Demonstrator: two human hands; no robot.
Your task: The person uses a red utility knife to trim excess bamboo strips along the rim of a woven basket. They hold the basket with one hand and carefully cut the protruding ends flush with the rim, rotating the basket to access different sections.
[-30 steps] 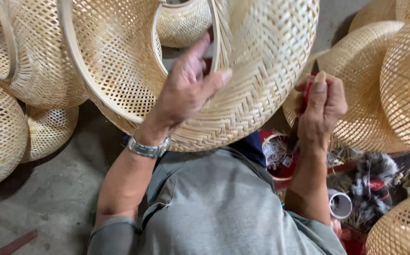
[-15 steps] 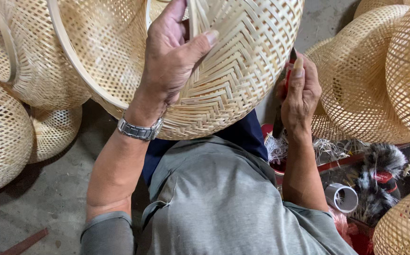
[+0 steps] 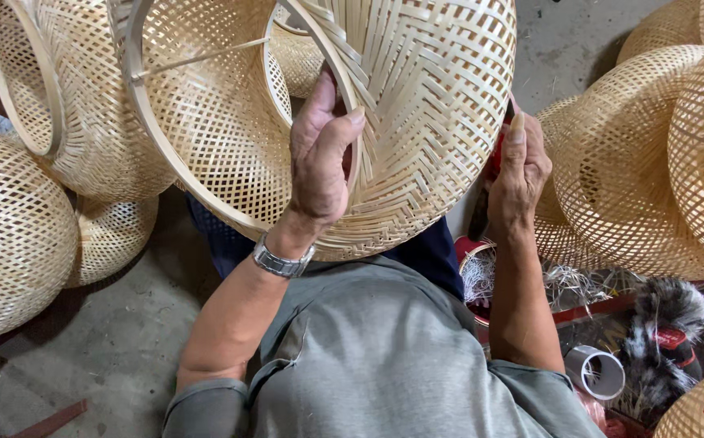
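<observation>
No packages, labels, signs or screens in view

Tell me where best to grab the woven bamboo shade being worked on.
Grip the woven bamboo shade at its stiff open rim, from the near side, where the left hand already pinches it; the domed weave looks springy and offers no edge.

Grey short-sleeve shirt (image 3: 384, 365), silver metal wristwatch (image 3: 282, 263) on L wrist.
</observation>
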